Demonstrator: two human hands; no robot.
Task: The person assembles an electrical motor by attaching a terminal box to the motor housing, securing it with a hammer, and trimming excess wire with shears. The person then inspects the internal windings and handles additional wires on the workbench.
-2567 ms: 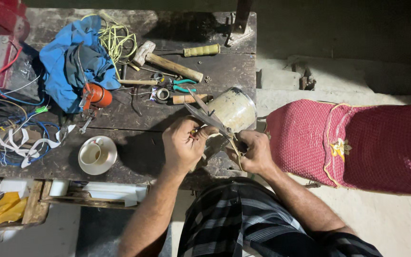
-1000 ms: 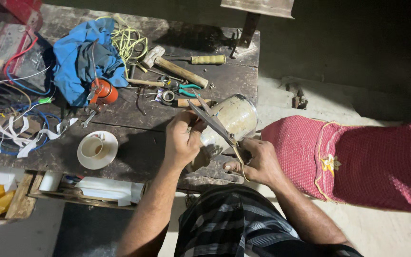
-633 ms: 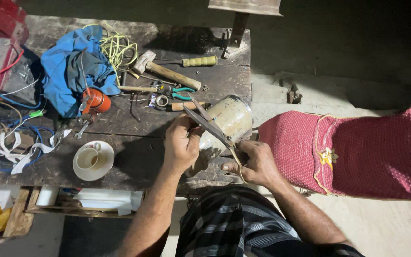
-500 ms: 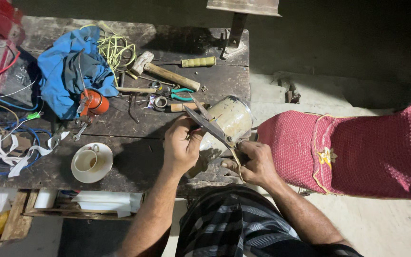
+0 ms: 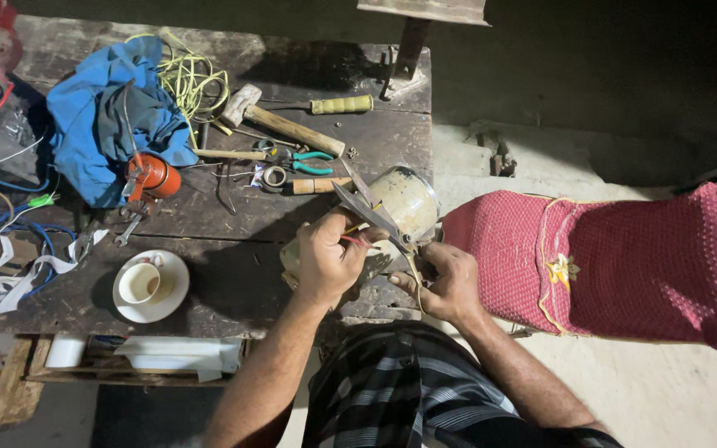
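At the near edge of the workbench (image 5: 234,290), the right hand (image 5: 446,282) is closed on the handles of a pair of scissors (image 5: 375,217). Their long axis runs diagonally, blades pointing far-left. The left hand (image 5: 329,257) is closed too, pinching thin red wire (image 5: 357,241) just beside the blades. Beyond them a cream cylindrical motor (image 5: 400,207) lies tilted. To the left sits a cup on a saucer (image 5: 149,285); farther off lies a hammer (image 5: 280,120).

Small repair workshop

A scarred wooden workbench (image 5: 234,274) is strewn with hammers (image 5: 284,124), pliers (image 5: 309,162), tape rolls (image 5: 274,176) and tangled wires (image 5: 2,249).
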